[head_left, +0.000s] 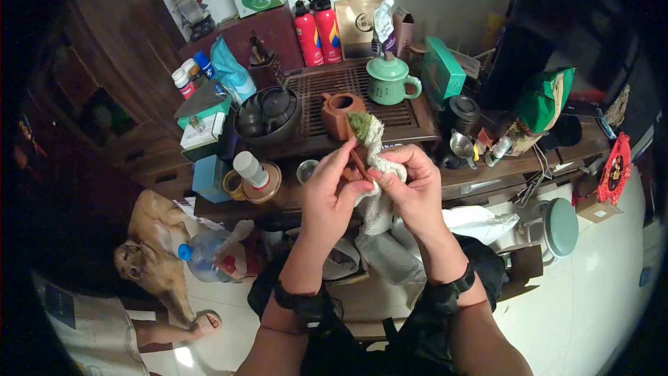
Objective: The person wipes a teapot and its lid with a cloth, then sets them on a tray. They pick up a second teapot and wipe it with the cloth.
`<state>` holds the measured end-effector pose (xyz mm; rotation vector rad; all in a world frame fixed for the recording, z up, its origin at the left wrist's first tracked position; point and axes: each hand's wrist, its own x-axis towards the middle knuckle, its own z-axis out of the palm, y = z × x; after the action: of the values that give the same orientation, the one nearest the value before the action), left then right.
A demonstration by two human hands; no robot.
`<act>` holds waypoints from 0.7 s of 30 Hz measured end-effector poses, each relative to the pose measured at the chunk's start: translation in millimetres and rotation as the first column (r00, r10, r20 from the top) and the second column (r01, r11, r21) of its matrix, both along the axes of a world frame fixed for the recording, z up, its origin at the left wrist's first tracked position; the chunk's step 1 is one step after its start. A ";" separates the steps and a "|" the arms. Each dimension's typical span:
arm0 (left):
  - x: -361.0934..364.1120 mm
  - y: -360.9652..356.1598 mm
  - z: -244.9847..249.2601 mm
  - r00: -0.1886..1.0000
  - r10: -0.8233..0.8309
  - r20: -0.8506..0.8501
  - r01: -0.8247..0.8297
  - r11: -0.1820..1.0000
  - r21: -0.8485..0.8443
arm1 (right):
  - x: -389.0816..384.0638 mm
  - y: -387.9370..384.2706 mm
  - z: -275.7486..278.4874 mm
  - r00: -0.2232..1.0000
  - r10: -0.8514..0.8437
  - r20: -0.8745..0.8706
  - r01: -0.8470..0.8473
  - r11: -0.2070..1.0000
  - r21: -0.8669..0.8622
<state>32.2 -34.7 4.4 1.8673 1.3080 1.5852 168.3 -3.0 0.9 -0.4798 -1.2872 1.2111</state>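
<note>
In the middle of the head view, my left hand (327, 191) pinches a small reddish-brown clay piece (360, 165), which looks like a teapot lid, mostly covered by fingers. Bunched in my right hand (417, 191) is a whitish cloth (376, 217) with a green-stained end, pressed against the clay piece. Just beyond the fingers, a brown clay teapot (337, 122) stands with its round mouth uncovered on a slatted wooden tea tray (327, 83). A green lidded mug (390, 87) is behind it on the tray.
A dark bowl of teaware (268, 117) stands left of the tray. Two red cans (316, 31) are at the back. Near the front edge sits a white-capped jar (254, 173). On the floor are a dog (149, 237), a large bottle (216, 257) and a stool (560, 228); another person's leg (163, 332) is lower left.
</note>
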 end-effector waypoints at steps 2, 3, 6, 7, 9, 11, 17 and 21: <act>-0.1 -0.6 2.7 0.972 0.101 -0.213 -0.071 0.987 0.144 | 1.6 1.3 0.6 0.999 0.037 -0.022 -0.038 0.997 -0.065; -1.9 2.9 -1.1 0.951 0.126 -0.284 -0.063 0.974 0.219 | 2.5 2.5 1.0 0.997 0.062 -0.044 -0.067 0.991 -0.113; 1.1 -0.9 8.0 0.949 0.135 -0.283 -0.074 0.974 0.214 | 3.4 2.4 0.5 0.988 0.097 -0.118 -0.117 0.975 -0.186; 2.4 -2.6 11.9 0.960 0.129 -0.247 -0.087 0.980 0.176 | 3.3 2.9 0.7 0.985 0.104 -0.141 -0.131 0.972 -0.197; -0.1 1.4 -13.2 0.935 -0.196 0.295 0.218 0.975 -0.044 | 4.4 0.6 4.3 0.995 0.072 -0.072 -0.077 0.995 -0.063; 1.7 3.3 -20.5 0.857 -0.319 0.406 0.356 0.934 -0.018 | 5.2 -0.3 5.4 0.999 0.046 -0.022 -0.045 0.998 0.033; 4.9 -2.8 3.9 0.999 -0.042 -0.031 0.044 0.997 0.061 | 8.2 -1.3 4.7 0.997 0.073 0.012 -0.073 0.997 -0.025; -4.5 4.9 6.0 0.887 0.150 -0.437 0.007 0.941 0.338 | 7.7 4.1 5.9 0.972 0.155 -0.174 -0.194 0.952 -0.239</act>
<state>27.7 -29.8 10.4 2.5531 1.3677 1.5296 176.1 1.2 6.8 -0.4528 -1.0636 1.5440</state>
